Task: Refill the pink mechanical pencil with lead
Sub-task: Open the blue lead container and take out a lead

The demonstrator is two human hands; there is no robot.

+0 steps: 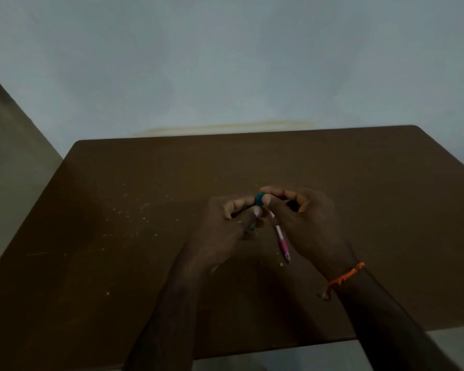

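— Where's the pink pencil (280, 236)?

— Under the right hand (306, 223), slanting down from its fingers (272, 192) toward the brown surface (145, 236). Whether that hand grips it, I cannot tell.

— And that teal thing?

— A small teal piece (259, 199), pinched between the fingertips of both hands, just above the pencil's upper end. The left hand (225, 226) is curled closed on it. An orange thread (346, 275) circles the right wrist.

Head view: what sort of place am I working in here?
Probably a plain indoor room at a small desk: a bare brown table against a pale wall, dim light, and only the pink pencil in the hands.
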